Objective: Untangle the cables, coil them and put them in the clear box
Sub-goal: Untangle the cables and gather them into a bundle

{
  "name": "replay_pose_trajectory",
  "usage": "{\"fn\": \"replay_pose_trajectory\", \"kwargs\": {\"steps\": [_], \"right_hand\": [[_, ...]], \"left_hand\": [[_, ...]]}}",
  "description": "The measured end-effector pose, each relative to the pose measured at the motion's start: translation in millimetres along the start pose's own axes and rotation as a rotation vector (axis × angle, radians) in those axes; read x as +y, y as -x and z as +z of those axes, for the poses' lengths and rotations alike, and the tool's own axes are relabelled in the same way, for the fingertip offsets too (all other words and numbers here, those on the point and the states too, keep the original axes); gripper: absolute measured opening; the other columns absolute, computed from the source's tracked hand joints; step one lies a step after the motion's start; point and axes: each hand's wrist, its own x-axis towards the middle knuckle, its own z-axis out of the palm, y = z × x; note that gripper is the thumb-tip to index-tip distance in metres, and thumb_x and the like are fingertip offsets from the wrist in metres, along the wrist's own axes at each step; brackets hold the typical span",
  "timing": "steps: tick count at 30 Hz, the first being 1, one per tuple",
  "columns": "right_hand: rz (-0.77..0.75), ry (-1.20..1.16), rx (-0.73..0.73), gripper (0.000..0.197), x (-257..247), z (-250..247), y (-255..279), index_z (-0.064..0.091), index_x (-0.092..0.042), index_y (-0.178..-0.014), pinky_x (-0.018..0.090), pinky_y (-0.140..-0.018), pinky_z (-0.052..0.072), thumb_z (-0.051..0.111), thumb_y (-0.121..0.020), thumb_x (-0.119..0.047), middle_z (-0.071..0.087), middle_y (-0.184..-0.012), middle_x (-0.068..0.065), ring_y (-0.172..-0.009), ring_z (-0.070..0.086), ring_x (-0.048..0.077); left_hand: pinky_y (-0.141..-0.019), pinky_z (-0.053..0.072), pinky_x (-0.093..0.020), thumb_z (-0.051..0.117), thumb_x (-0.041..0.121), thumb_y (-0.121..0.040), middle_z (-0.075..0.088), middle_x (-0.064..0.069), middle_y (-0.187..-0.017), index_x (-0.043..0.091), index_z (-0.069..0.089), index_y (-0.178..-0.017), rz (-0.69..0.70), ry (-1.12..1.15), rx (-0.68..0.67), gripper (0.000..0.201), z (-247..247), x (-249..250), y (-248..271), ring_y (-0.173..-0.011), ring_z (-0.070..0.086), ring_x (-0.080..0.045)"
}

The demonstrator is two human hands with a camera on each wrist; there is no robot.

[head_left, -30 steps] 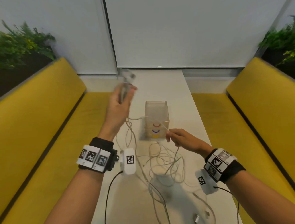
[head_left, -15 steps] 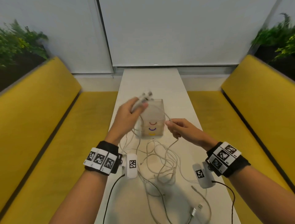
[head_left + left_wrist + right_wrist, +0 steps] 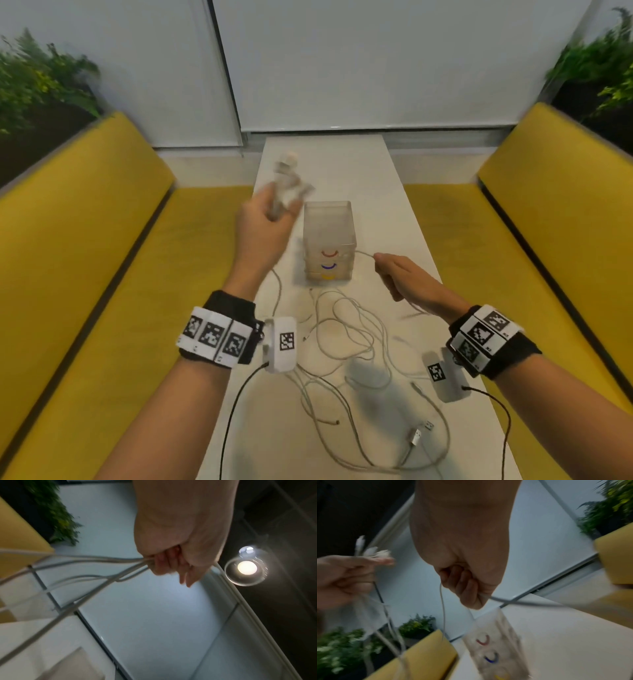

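Observation:
My left hand (image 3: pixel 270 219) is raised left of the clear box (image 3: pixel 328 236) and grips a bunch of white cable ends (image 3: pixel 287 181), their plugs sticking up blurred. In the left wrist view the fingers (image 3: pixel 164 563) curl round several cable strands (image 3: pixel 102 566). My right hand (image 3: pixel 394 274), right of the box, pinches a single white cable (image 3: pixel 364 255); its curled fingers (image 3: pixel 464 586) hold that strand (image 3: pixel 442 609). A loose tangle of white cables (image 3: pixel 346 329) lies on the table between my wrists. The box (image 3: pixel 494 646) shows red, blue and yellow arcs.
The narrow white table (image 3: pixel 342 161) runs away from me between two yellow benches (image 3: pixel 85 240) (image 3: pixel 548 222). Loose plugs (image 3: pixel 416 437) lie near the front right. Plants (image 3: pixel 41 78) stand behind both benches. Black wires hang from the wrist cameras.
My left hand swung down toward the box, then rose again up and left with the cable ends. The right hand drew back to the right of the box, still pinching its cable.

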Motion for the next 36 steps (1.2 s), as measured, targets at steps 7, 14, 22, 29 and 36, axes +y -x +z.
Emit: {"fn": "replay_pose_trajectory", "kwargs": {"steps": [7, 14, 22, 29, 36], "right_hand": [[-0.083, -0.232, -0.212, 0.037, -45.7, 10.1, 8.4, 0.043, -0.013, -0.074, 0.03, -0.051, 0.016, 0.035, -0.106, -0.029, 0.021, -0.064, 0.002, -0.055, 0.016, 0.016], [-0.068, -0.124, -0.274, 0.054, -12.6, -9.4, 31.3, 0.061, -0.007, -0.079, 0.025, -0.059, 0.031, 0.031, -0.103, -0.045, 0.03, -0.067, 0.006, -0.06, 0.029, 0.017], [0.084, 0.173, -0.112, 0.059, 73.0, 6.2, 41.9, 0.051, -0.019, -0.064, 0.03, -0.068, 0.037, 0.024, -0.101, -0.056, 0.051, -0.064, -0.004, -0.061, 0.043, 0.015], [0.557, 0.399, -0.257, 0.027, 148.1, -4.5, 50.1, 0.06, -0.012, -0.112, 0.024, -0.064, 0.05, 0.053, -0.099, -0.035, 0.069, -0.104, 0.009, -0.082, 0.063, 0.018], [0.572, 0.781, -0.266, 0.033, 185.1, 30.8, 61.4, 0.071, -0.006, -0.097, 0.024, -0.063, 0.053, 0.073, -0.083, -0.036, 0.069, -0.086, 0.005, -0.075, 0.066, 0.018]], "left_hand": [[-0.054, 0.037, -0.024, 0.062, 0.039, -0.097, 0.061, 0.008, -0.056, 0.021, 0.07, -0.073, 0.012, -0.176, -0.568, 0.031, 39.8, -8.1, 34.1, -0.053, 0.05, -0.006], [-0.056, 0.028, -0.03, 0.07, 0.042, -0.087, 0.048, 0.002, -0.061, 0.012, 0.077, -0.081, -0.087, -0.018, -0.246, 0.031, -8.4, -1.5, 7.4, -0.057, 0.035, -0.014], [-0.055, 0.031, -0.029, 0.068, 0.021, -0.086, 0.035, 0.006, -0.054, 0.0, 0.055, -0.064, -0.084, -0.025, -0.047, 0.034, -42.2, 1.0, -5.4, -0.051, 0.028, -0.01], [-0.046, 0.028, -0.021, 0.062, 0.03, -0.075, 0.047, -0.002, -0.042, 0.017, 0.066, -0.052, -0.036, 0.124, -0.35, 0.027, -64.2, 12.4, 2.9, -0.043, 0.033, -0.01], [-0.046, 0.022, -0.025, 0.059, 0.025, -0.096, 0.03, -0.005, -0.052, 0.011, 0.072, -0.074, -0.13, 0.095, -0.469, 0.029, -50.3, 17.7, 11.6, -0.047, 0.022, -0.019]]}}
